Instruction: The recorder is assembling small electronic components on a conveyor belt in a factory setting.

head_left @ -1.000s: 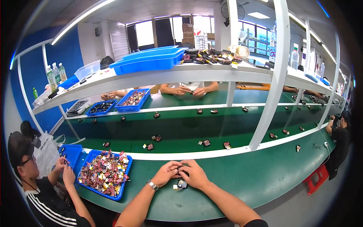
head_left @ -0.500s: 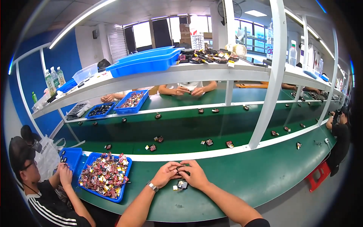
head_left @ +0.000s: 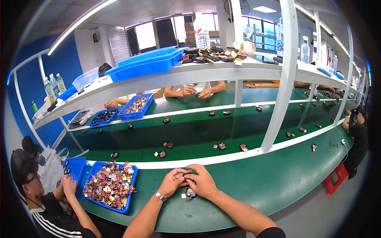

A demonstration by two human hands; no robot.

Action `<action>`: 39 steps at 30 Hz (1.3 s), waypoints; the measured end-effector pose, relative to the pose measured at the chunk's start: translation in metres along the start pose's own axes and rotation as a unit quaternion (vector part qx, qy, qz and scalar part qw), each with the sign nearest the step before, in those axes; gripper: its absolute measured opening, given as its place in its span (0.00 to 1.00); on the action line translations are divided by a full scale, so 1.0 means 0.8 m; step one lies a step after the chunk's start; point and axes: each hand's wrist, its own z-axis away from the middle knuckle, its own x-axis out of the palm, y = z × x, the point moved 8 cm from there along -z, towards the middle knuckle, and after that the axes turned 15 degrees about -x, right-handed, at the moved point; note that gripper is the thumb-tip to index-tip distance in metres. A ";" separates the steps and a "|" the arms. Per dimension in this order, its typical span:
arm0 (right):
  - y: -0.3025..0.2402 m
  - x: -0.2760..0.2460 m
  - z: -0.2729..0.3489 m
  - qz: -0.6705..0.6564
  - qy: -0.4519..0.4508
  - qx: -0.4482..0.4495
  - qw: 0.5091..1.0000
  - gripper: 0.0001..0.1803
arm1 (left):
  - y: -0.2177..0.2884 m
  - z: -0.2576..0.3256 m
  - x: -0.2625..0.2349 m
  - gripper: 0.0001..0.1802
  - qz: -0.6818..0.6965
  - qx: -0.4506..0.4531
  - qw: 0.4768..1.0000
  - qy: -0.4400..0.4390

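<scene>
Above the green bench top, my left hand and my right hand meet, fingers closed around a small dark part. My fingers cover most of it, so its exact kind cannot be made out. On the bench just below my hands lies a small black-and-silver component. A small whitish-yellow tag sits at its left side. My left wrist wears a metal-banded watch.
Left of me stands a blue tray heaped with small tagged parts. A co-worker sits beyond it. Past a white rail, a green conveyor carries scattered parts. White posts hold a shelf overhead.
Parts on the near conveyor have shifted slightly right. My right fingers have moved a little over the small dark part; both hands stay in nearly the same place. The view has tilted slightly.
</scene>
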 end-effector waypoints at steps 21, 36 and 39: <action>0.012 0.008 0.015 -0.048 0.031 0.063 0.996 0.09 | 0.000 -0.001 0.000 0.12 0.048 0.006 0.998 -0.033; 0.003 0.003 0.002 0.002 0.035 -0.015 0.999 0.11 | 0.006 0.001 0.006 0.15 0.037 0.010 0.999 0.016; 0.005 0.006 0.004 0.008 0.020 -0.010 1.000 0.10 | 0.004 0.002 0.008 0.15 0.039 -0.008 0.999 0.012</action>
